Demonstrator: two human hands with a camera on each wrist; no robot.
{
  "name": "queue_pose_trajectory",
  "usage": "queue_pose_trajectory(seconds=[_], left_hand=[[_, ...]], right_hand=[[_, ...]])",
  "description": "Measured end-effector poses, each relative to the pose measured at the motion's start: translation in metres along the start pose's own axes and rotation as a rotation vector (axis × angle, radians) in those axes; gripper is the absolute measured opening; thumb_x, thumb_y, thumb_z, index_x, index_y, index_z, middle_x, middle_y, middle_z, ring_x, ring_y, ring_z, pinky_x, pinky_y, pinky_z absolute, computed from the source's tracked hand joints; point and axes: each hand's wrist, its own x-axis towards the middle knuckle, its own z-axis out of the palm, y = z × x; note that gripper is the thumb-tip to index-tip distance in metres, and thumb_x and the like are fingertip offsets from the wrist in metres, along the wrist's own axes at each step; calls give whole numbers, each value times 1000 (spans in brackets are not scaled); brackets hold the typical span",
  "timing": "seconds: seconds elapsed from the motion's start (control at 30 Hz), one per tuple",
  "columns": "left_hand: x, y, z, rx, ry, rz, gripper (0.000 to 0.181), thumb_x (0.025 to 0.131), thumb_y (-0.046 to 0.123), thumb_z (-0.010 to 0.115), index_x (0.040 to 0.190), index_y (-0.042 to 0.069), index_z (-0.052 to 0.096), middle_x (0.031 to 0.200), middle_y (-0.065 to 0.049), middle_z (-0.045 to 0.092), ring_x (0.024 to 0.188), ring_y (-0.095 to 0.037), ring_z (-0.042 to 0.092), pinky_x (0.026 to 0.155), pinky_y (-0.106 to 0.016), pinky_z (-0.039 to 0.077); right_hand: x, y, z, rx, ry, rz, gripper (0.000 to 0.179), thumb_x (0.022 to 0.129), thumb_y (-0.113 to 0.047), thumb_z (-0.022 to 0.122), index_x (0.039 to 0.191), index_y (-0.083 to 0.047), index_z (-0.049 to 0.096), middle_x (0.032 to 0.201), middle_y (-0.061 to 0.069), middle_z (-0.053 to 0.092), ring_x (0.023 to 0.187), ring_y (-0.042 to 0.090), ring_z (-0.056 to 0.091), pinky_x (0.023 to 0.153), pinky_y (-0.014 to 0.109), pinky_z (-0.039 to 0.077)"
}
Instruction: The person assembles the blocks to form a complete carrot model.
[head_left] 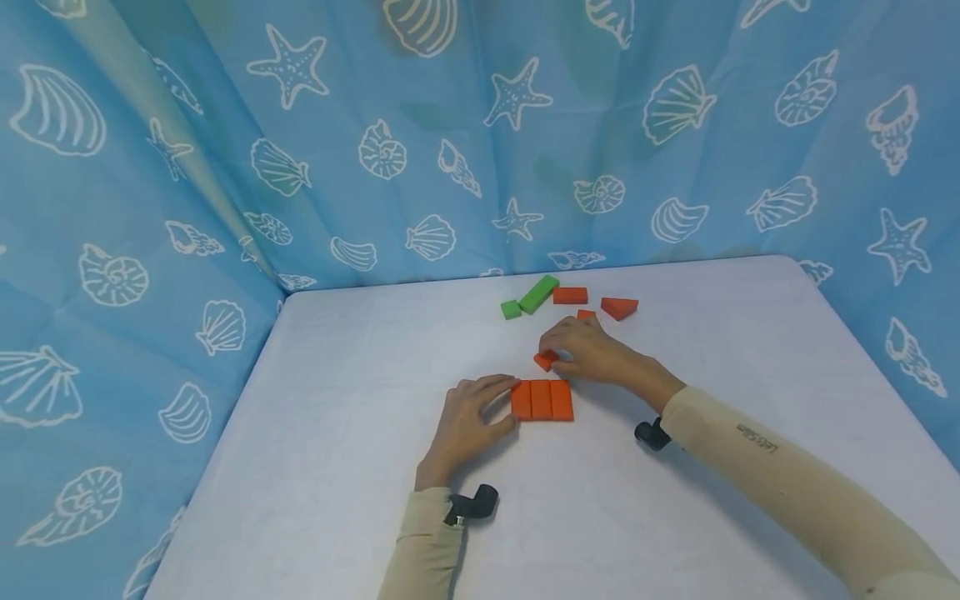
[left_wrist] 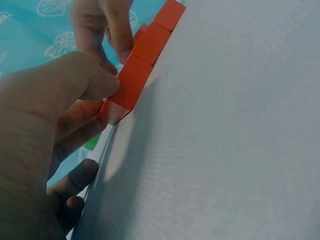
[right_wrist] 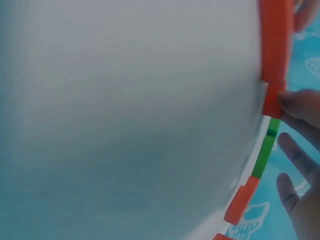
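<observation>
Three orange-red rectangular blocks (head_left: 542, 401) lie side by side on the white-covered table. My left hand (head_left: 465, 427) pinches the leftmost block (left_wrist: 129, 82), thumb on the near end and fingers at the far end. Just behind the row, my right hand (head_left: 592, 352) pinches a small orange-red block (head_left: 545, 361) between thumb and finger. That piece (right_wrist: 272, 100) looks triangular from above and is partly hidden by the fingers. In the right wrist view the remaining fingers of the right hand (right_wrist: 309, 192) are spread.
Farther back lie a long green block (head_left: 539, 295), a small green cube (head_left: 511, 310), an orange-red rectangle (head_left: 570, 296) and a wedge-shaped orange-red block (head_left: 619, 308). Another orange-red block (head_left: 586, 315) is partly behind the right hand. A blue shell-print curtain (head_left: 465, 133) hangs behind the table (head_left: 337, 467).
</observation>
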Motion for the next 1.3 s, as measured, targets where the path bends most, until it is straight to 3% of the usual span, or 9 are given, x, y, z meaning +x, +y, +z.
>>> queue_pose_trajectory(seconds=[0.3,0.5,0.8,1.3], left_hand=[[0,2,0,8,-10,-21,50,89,37,68,138,27,62,141,11,56,106,-16,51,90,-39,39],[0,2,-1,6,-36,-38,51,90,38,67,139,28,61,142,10,56,109,-16,51,93,-39,38],[1,2,0,-1,-32,-39,51,89,37,67,139,28,61,142,10,56,112,-17,51,93,-40,38],[1,-1,0,3,-12,-24,50,89,38,68,137,28,62,140,11,57,111,-16,52,93,-40,37]], right_hand=[[-16,12,-2,-122,85,19,24,84,-24,80,105,-13,75,106,2,70,112,26,58,98,55,34],[-37,4,-7,-92,143,64,27,82,-26,82,105,-14,76,111,3,70,115,27,56,102,56,32],[-60,-26,-8,-58,188,-39,24,82,-27,82,102,-16,76,105,-1,70,108,22,58,97,51,37],[-66,-70,14,-76,186,-184,29,79,-28,85,105,-17,75,99,-5,70,104,19,59,98,52,40]])
